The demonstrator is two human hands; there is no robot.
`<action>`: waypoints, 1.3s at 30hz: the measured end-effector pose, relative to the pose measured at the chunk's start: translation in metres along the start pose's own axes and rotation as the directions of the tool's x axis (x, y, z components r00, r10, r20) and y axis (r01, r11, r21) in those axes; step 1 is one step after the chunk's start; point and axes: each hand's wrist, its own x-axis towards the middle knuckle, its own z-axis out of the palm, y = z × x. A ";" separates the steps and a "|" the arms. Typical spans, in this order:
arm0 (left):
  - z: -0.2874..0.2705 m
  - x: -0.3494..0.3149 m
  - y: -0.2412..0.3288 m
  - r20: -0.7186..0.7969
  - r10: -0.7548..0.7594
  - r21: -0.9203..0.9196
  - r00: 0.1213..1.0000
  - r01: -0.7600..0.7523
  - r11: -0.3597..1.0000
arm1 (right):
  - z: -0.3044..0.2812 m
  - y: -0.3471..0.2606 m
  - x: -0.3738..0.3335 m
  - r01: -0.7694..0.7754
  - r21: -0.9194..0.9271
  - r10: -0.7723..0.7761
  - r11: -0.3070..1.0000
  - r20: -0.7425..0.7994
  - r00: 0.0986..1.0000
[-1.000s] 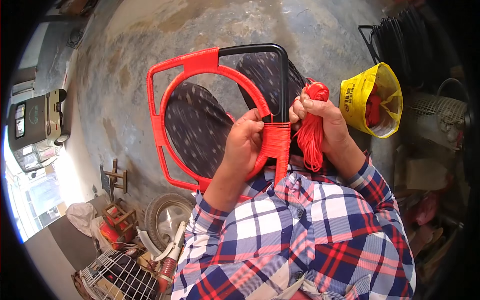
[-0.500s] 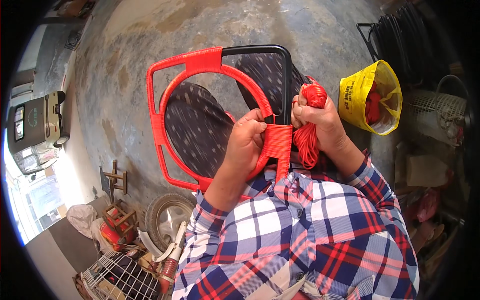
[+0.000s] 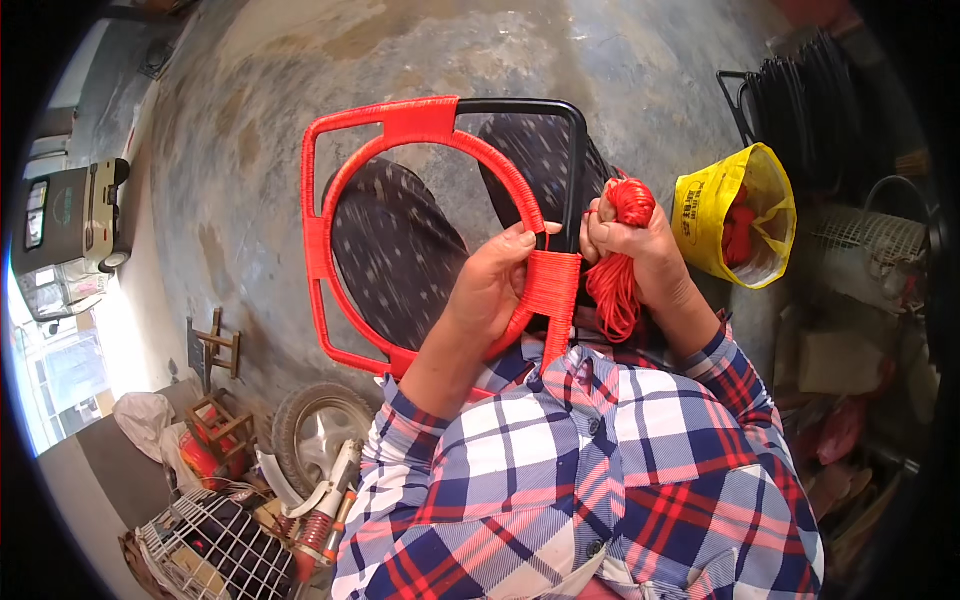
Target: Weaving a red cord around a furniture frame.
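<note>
head view: tubular frame (image 3: 419, 119), rounded outer loop with a circular inner ring, lies over the person's thighs, near edge against the plaid shirt (image 3: 600, 450). red cord winding covers the ring and much of the outer loop; upper right corner is bare black tube. left hand (image 3: 494, 280) closed, thumb and fingers pinching the ring's right side, just beside a wound band joining ring to loop. right hand (image 3: 645, 248) curled firmly around a hank of red cord (image 3: 614, 293), right of the bare tube; contact with tube: cannot tell. yellow bag (image 3: 704, 212), open-mouthed, red contents, stands farther right.
</note>
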 end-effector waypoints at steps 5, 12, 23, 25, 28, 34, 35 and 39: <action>0.001 -0.005 0.003 -0.026 -0.010 0.180 1.000 0.014 0.984 | -0.008 -0.010 0.001 -0.021 0.105 0.021 0.994 0.001 1.000; 0.002 -0.009 0.008 -0.030 0.021 0.112 0.999 -0.018 0.994 | -0.071 -0.027 -0.017 0.013 0.236 0.052 0.972 -0.264 0.963; -0.003 -0.006 0.009 -0.013 0.052 0.075 0.999 -0.051 0.996 | -0.264 -0.041 -0.087 0.340 0.210 -0.005 0.916 -0.844 0.536; -0.001 -0.003 0.007 0.005 0.069 0.075 0.998 -0.070 0.995 | -0.279 -0.033 -0.086 0.346 0.194 -0.093 0.918 -0.743 0.662; -0.007 -0.003 0.006 -0.034 0.109 0.076 0.993 -0.106 0.991 | -0.167 -0.046 -0.041 0.178 0.063 -0.140 0.982 -0.390 0.910; -0.004 -0.003 0.004 -0.118 0.507 0.412 0.854 -0.422 0.807 | 0.006 -0.057 0.022 0.417 -0.874 -0.421 0.249 0.290 0.860; 0.000 -0.004 0.002 -0.084 0.616 0.494 0.784 -0.504 0.709 | 0.031 -0.058 0.027 0.502 -0.863 -0.413 -0.055 0.478 0.776; 0.008 0.002 -0.003 0.025 0.721 0.589 0.692 -0.593 0.549 | 0.055 -0.028 0.044 0.650 -0.705 -0.239 -0.285 0.709 0.664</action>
